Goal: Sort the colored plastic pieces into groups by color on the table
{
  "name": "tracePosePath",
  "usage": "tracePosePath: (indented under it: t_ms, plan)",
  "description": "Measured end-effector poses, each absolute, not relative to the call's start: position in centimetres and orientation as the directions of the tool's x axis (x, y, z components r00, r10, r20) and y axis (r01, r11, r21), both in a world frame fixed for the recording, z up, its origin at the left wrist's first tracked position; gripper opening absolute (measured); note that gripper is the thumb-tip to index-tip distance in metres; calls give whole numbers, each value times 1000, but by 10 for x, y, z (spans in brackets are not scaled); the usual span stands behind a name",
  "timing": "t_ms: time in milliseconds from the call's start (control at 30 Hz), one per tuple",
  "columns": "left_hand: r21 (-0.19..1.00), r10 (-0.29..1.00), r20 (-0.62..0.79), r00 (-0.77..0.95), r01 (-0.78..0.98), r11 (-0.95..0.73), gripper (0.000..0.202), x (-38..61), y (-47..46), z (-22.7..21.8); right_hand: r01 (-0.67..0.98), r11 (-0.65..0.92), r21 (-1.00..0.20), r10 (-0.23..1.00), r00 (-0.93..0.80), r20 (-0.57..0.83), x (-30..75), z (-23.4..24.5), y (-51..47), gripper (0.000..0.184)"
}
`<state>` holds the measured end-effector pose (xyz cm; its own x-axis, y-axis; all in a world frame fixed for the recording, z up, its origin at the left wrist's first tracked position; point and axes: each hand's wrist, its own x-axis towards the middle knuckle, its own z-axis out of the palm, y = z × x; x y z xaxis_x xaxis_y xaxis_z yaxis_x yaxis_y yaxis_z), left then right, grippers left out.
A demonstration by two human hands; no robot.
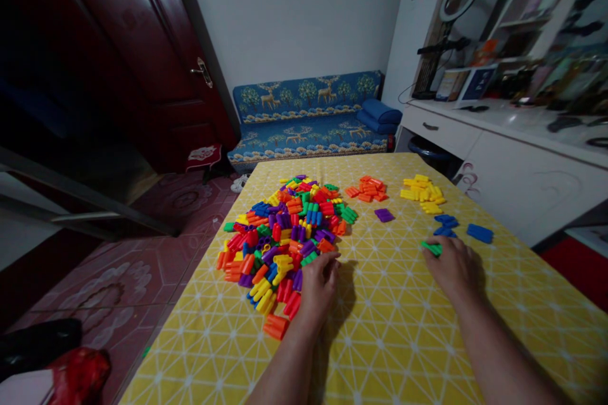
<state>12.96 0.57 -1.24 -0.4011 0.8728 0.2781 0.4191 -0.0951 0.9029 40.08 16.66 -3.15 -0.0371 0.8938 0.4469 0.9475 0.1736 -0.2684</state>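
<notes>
My right hand is closed on a green plastic building piece, low over the table just in front of some blue pieces. Another blue piece lies to its right. At the right edge of a big mixed pile of colourful plastic pieces rests my left hand, its fingers bent and a gap showing between thumb and forefinger. Nothing shows in that gap. A green piece lies right beside it, and an orange piece sits at the pile's near end.
Farther back on the yellow patterned tablecloth are orange pieces, a purple piece and a yellow group. Beyond the table stands a blue sofa. A white dresser is at the right, a dark red door at the left.
</notes>
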Motion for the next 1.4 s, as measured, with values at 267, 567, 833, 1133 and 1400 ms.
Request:
tracePosePath:
  t_ms: [267, 567, 833, 1133, 1400]
  plan:
    - [876, 868, 309, -389, 472, -100, 25, 129, 7, -11, 858, 358, -369, 885, -187, 425, 387, -35, 164, 17]
    - [831, 839, 406, -361, 529, -175, 24, 131, 5, -11, 477, 659, -581, 752, -408, 518, 353, -13, 141, 14]
    - [547, 715, 561, -418, 835, 59, 37, 119, -4, -1, 264, 713, -650, 665, -548, 507, 234, -8, 84, 63]
    - [574, 763, 459, -455, 807, 136, 43, 116, -2, -7, 293, 544, -786, 804, -450, 388, 217, -27, 70, 49]
    - [944, 701, 299, -647, 310, -116, 30, 106, 6, -14, -3, 260, -966, 892, -382, 241, 216, -27, 72, 33]
